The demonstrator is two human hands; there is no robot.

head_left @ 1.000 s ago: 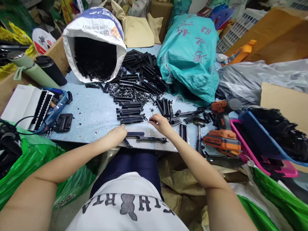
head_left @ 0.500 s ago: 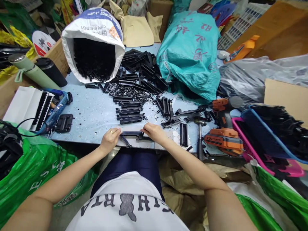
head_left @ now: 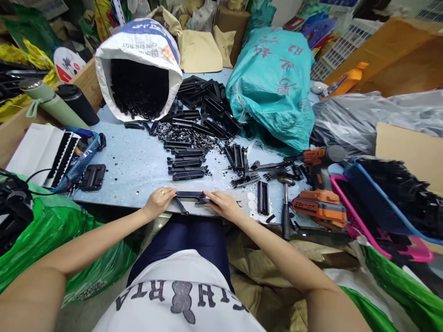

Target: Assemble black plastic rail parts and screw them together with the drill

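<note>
A long black plastic bracket (head_left: 189, 194) lies level at the table's front edge, held between my two hands. My left hand (head_left: 160, 202) pinches its left end, where a thin black arm (head_left: 180, 205) hangs off at a slant. At the other end, the fingers of my right hand (head_left: 222, 204) are closed on the bracket, partly hiding that end. Just beyond sits a row of several similar black brackets (head_left: 188, 173). Behind that row is a heap of small metal pins (head_left: 188, 134).
A hammer (head_left: 285, 207), an orange cordless drill (head_left: 318, 203) and a black channel piece (head_left: 263, 198) lie to the right. White and teal sacks (head_left: 273, 87) stand at the back. Blue baskets (head_left: 81, 159) flank the table, with green bags below.
My right hand has lowered its fingers over the bracket's right end. My left hand keeps its pinch. The whole view has shifted slightly.
</note>
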